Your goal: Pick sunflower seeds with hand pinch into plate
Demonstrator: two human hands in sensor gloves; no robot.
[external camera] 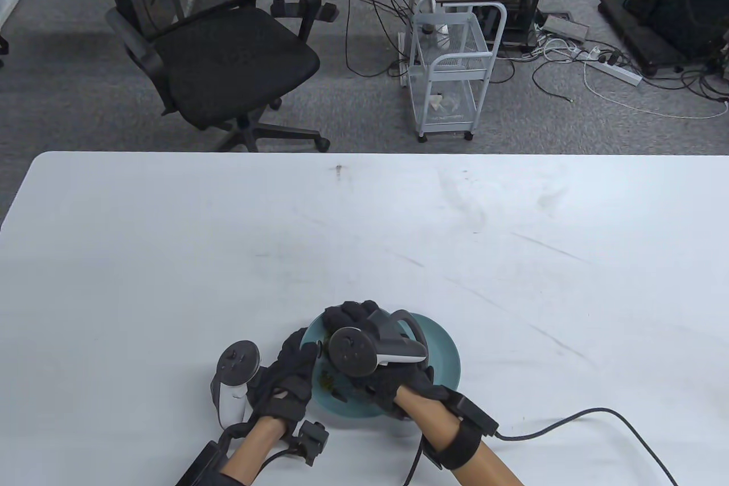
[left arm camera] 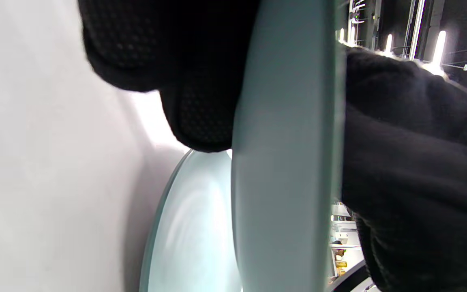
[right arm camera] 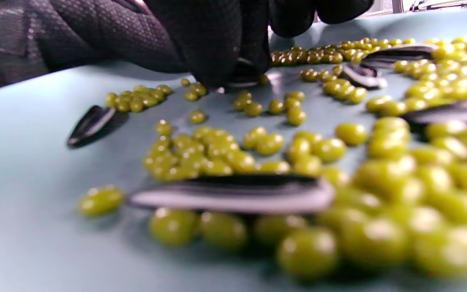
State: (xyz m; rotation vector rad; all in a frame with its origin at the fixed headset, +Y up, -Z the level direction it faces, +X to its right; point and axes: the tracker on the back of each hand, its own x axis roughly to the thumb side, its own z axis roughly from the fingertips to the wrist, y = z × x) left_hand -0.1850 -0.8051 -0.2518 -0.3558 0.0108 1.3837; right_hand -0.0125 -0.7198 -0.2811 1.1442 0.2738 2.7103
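Striped black-and-grey seeds point(right arm camera: 233, 194) lie scattered among small green beans point(right arm camera: 201, 156) on the teal plate point(external camera: 441, 358) near the table's point(external camera: 364, 235) front edge. I see my right hand point(external camera: 373, 349) over the plate, fingertips point(right arm camera: 225, 65) closed down around one seed, touching the plate's surface. My left hand point(external camera: 287, 375) grips the plate's left rim, thumb on top, fingers point(left arm camera: 201, 117) beneath. Beyond the table's far edge stand a chair point(external camera: 222, 47) and a white cart point(external camera: 453, 70).
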